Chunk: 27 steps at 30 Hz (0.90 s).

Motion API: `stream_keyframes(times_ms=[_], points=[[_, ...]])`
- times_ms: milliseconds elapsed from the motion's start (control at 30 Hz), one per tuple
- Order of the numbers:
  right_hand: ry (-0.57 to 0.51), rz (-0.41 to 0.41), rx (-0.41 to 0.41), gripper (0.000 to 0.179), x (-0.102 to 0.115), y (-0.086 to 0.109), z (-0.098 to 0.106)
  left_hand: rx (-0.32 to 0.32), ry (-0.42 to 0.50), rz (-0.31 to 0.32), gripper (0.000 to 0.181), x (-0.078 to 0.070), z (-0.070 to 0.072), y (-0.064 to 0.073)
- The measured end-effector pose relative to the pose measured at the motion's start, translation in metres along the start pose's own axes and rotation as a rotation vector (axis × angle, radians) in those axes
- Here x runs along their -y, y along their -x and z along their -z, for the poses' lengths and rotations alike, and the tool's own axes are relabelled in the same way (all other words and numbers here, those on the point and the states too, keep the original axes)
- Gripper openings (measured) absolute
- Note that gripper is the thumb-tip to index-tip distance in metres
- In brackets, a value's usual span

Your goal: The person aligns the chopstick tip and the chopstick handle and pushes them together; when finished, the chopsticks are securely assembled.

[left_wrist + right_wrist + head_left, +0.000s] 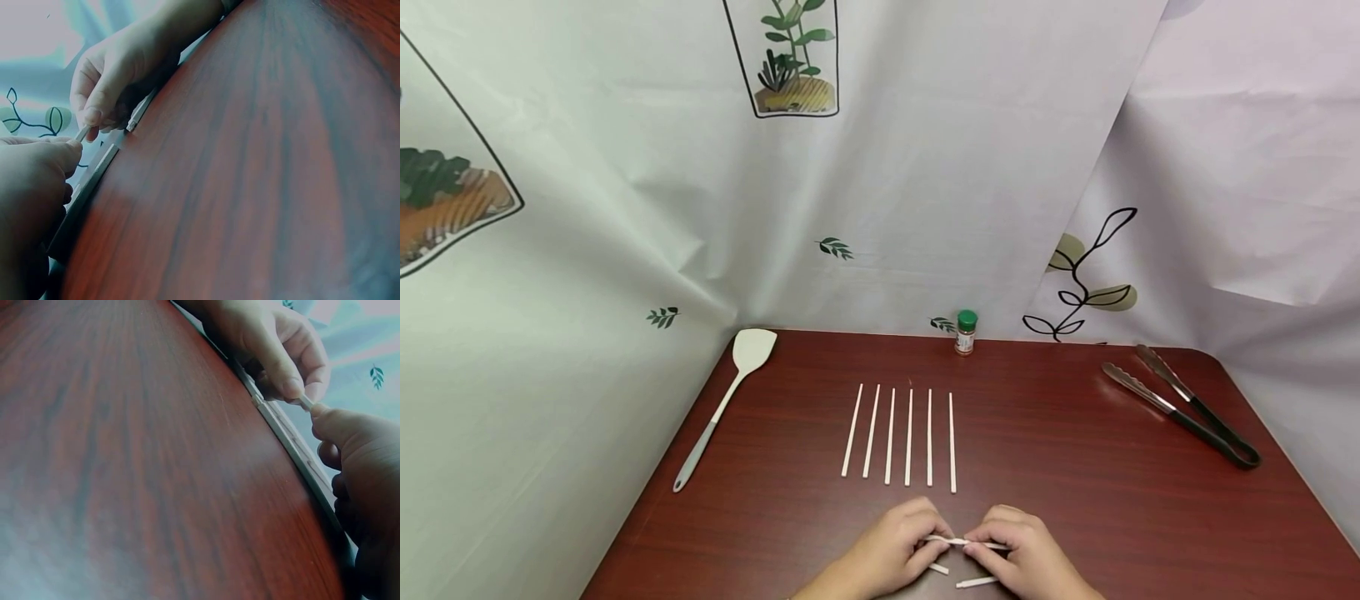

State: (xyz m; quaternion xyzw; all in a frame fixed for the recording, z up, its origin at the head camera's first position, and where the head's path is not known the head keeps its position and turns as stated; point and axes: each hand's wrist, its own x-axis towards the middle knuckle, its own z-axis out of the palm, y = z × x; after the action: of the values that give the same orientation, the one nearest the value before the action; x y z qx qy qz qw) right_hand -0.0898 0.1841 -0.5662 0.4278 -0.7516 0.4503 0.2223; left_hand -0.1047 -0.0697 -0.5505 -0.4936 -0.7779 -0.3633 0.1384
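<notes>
Near the front of the table, my left hand [898, 542] and right hand [1026, 550] pinch a thin white stick [957, 542] between thumbs and fingers. A short stretch of it shows between the fingertips and looks narrowed and slightly bent in the head view. Both wrist views show the pale stick [82, 132] between the two thumbs. Below the hands, one white stick piece [938, 568] pokes out beside the left hand and another piece [976, 582] beside the right. My hands partly hide both pieces.
Several thin white sticks [891, 437] lie in a row beyond the hands. A white spatula [754, 348] lies at the left edge, black-handled tongs [1180, 408] at the right. A green-capped spice jar [966, 333] stands at the back, before a patterned white curtain [925, 208].
</notes>
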Motion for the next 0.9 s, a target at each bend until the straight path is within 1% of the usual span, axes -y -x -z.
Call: stream_keyframes(times_ms=[167, 267, 400, 467, 633, 800, 900], points=[[-0.02, 0.017, 0.005, 0.034, -0.0016, -0.0001, -0.0009, 0.036, 0.023, 0.056, 0.002, -0.0035, 0.0009, 0.0002], [-0.023, 0.024, 0.004, 0.03, -0.0019, 0.0, -0.0012, 0.049, 0.012, 0.073, 0.005, -0.0048, 0.0009, 0.0002], [-0.025, 0.03, 0.001, 0.022, -0.0014, -0.0003, -0.0011, 0.045, -0.037, 0.052, 0.008, -0.0054, 0.0004, -0.0003], [-0.026, 0.03, 0.0, 0.021, -0.0011, -0.0004, -0.0011, 0.04, -0.039, 0.047, 0.007, -0.0054, 0.0001, -0.0002], [-0.029, 0.031, 0.004, 0.025, -0.0018, -0.0003, -0.0016, 0.005, -0.052, 0.013, 0.008, -0.0048, -0.0015, -0.0005], [-0.022, 0.021, 0.004, 0.031, -0.0021, 0.0001, -0.0007, -0.016, -0.072, -0.021, 0.005, -0.0038, -0.0068, -0.0024], [-0.019, 0.014, 0.005, 0.033, -0.0018, 0.0006, -0.0002, -0.013, -0.055, -0.013, 0.004, -0.0049, -0.0084, -0.0031]])
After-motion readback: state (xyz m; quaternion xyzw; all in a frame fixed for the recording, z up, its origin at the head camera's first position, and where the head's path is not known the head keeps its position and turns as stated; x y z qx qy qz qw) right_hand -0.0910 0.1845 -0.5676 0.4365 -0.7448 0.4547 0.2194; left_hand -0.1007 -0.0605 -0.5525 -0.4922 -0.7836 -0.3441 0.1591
